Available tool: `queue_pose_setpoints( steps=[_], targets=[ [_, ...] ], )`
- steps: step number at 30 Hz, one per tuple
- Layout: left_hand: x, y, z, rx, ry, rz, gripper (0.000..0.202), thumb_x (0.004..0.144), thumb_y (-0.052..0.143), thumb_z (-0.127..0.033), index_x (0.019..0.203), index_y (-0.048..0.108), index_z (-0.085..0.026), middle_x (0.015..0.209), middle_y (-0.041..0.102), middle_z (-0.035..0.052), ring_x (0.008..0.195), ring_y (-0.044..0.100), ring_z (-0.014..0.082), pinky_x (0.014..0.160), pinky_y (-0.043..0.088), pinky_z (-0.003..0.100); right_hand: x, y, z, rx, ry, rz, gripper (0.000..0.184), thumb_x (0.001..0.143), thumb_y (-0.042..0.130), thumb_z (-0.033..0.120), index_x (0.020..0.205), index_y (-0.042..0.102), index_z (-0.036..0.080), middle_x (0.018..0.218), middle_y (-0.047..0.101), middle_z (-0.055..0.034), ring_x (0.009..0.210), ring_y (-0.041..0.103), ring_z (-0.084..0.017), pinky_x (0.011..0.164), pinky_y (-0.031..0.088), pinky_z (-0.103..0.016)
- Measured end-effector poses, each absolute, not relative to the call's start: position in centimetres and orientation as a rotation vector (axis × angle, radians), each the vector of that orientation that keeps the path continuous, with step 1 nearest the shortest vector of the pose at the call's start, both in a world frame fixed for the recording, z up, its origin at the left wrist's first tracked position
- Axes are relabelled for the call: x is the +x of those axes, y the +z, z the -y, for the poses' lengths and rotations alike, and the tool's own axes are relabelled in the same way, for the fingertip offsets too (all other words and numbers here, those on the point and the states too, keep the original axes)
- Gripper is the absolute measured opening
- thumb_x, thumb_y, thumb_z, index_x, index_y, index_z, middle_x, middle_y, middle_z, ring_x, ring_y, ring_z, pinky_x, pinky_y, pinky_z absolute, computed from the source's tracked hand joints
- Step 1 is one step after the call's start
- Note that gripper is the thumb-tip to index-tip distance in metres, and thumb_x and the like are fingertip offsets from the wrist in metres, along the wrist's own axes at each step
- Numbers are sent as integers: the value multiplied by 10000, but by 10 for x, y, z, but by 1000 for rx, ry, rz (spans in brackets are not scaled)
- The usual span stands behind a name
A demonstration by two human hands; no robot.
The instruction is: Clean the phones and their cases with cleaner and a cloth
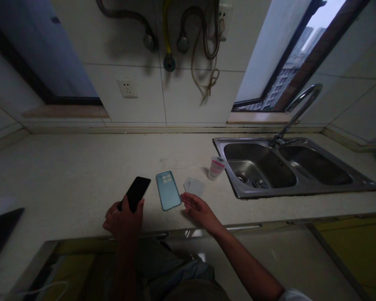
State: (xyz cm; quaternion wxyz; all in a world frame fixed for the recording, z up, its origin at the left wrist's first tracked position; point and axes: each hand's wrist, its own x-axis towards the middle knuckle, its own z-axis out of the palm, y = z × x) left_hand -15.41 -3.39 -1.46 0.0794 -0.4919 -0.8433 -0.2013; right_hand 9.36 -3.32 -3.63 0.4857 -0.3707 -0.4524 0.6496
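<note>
A black smartphone point(138, 190) is gripped by its lower end in my left hand point(124, 218), tilted toward the upper right just above the counter. To its right lies a light blue phone case point(168, 193) with a camera cutout at its top. My right hand point(199, 209) has its fingers stretched out beside the case's lower right edge, with nothing held. Under and behind those fingertips is a thin pale sheet or cloth point(194, 184), its kind unclear. Farther right stands a clear cup with red print point(216, 168), close to the sink.
A double steel sink point(235, 184) with a curved faucet point(296, 108) is set into the right of the pale countertop point(81, 175). A dark flat object point(3, 230) lies at the far left. Hoses point(203, 37) and a wall socket point(127, 88) are on the tiled wall.
</note>
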Motion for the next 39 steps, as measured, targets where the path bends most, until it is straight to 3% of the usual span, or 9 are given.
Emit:
queue_pose_setpoints(
  steps=[7, 13, 20, 23, 28, 31, 35, 39],
  targets=[
    [-161, -23, 49, -1473, -656, 2486, 726, 901, 394, -639, 1352, 542, -90, 1289, 581, 216, 1206, 482, 379, 987, 368, 516, 138, -14, 48, -962, 1517, 1238, 395, 838, 719, 435, 1186, 676, 252, 1223, 706, -128, 1107, 691, -270, 1026, 493, -538],
    [-158, -13, 49, -1388, -656, 2616, 784, 873, 448, -617, 1429, 448, -63, 1287, 556, 252, 1245, 435, 418, 991, 362, 578, 186, 8, 32, -1179, 1086, 1386, 316, 850, 698, 433, 1117, 715, 265, 1145, 740, -85, 1081, 695, -262, 1025, 502, -508],
    [-132, 8, 31, -1447, -825, 2441, 708, 895, 466, -584, 1423, 462, -112, 1471, 408, 232, 1396, 302, 395, 1061, 313, 585, 215, 10, 4, -1239, 799, 1172, 357, 827, 696, 419, 1128, 679, 228, 980, 736, -70, 787, 682, -196, 733, 571, -379],
    [-138, 11, 25, -1500, -744, 2475, 719, 905, 459, -548, 1443, 426, -72, 1491, 390, 264, 1422, 271, 404, 1065, 304, 608, 220, 1, -4, -1289, 721, 1134, 435, 810, 701, 431, 1185, 640, 219, 1022, 705, -75, 833, 659, -195, 754, 558, -375],
    [-143, 14, 23, -1616, -675, 2536, 688, 917, 450, -474, 1449, 404, -39, 1503, 384, 277, 1455, 238, 401, 1088, 291, 619, 221, -12, -25, -1351, 649, 1149, 657, 743, 757, 463, 1312, 534, 220, 1276, 609, -130, 1132, 605, -270, 914, 528, -458],
    [-122, 12, 26, -1734, -866, 2475, 650, 913, 459, -436, 1439, 412, -57, 1504, 402, 249, 1449, 298, 342, 1137, 285, 546, 216, -13, -41, -1285, 673, 1260, 710, 711, 796, 446, 1336, 517, 254, 1310, 600, -114, 1216, 572, -284, 1007, 473, -492],
    [-71, 5, 28, -2193, -1291, 2206, 553, 879, 540, -381, 1350, 512, -93, 1398, 524, 224, 1347, 461, 292, 1129, 360, 447, 210, -6, -55, -1296, 740, 1346, 567, 713, 802, 428, 1220, 615, 256, 1152, 693, -88, 1077, 654, -275, 944, 507, -479],
    [-24, 3, 15, -2350, -1807, 2207, 487, 859, 603, -368, 1295, 563, -155, 1252, 635, 174, 1099, 631, 265, 936, 519, 438, 205, 3, -47, -1313, 832, 1200, 447, 681, 810, 470, 1030, 706, 211, 983, 747, -80, 933, 697, -274, 836, 558, -444]
  ],
)
